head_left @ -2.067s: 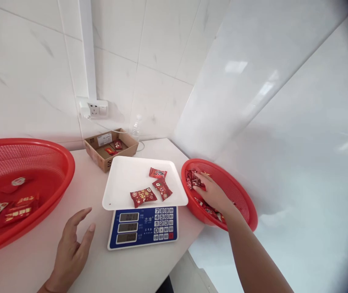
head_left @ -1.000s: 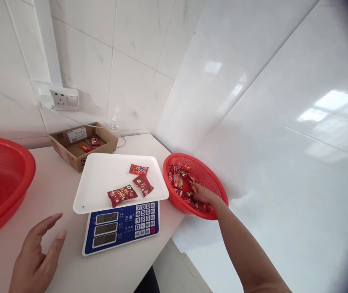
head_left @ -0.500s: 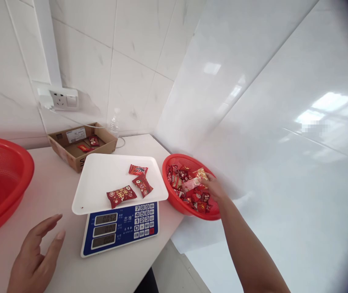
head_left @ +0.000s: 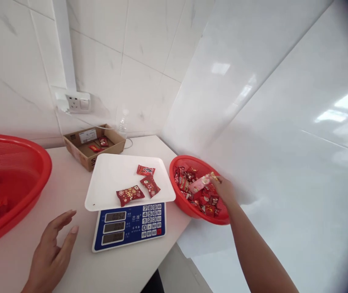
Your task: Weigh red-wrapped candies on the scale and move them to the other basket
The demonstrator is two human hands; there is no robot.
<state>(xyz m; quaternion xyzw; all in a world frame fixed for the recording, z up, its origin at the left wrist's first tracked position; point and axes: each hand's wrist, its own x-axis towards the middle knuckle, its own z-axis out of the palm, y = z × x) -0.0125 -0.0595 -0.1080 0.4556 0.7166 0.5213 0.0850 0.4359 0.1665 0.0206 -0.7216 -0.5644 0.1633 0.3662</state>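
cardboard box (head_left: 84,154) at wall | socket (head_left: 76,102) above | bottle (head_left: 122,127), seemingly clear, behind box | large red basket (head_left: 24,162) left

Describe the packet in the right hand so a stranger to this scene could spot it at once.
Start at the blue scale with the white tray in the middle of the counter. Just right of it, at the counter's edge, sits the small red basket full of dark red packets. Over that basket the right hand holds the pink packet, paler than every red one beneath it.

Three red packets (head_left: 130,195) lie on one white tray (head_left: 109,179); two red baskets (head_left: 197,211) (one large, one small), one scale (head_left: 129,226), one cardboard box (head_left: 94,144), two hands (head_left: 224,190).
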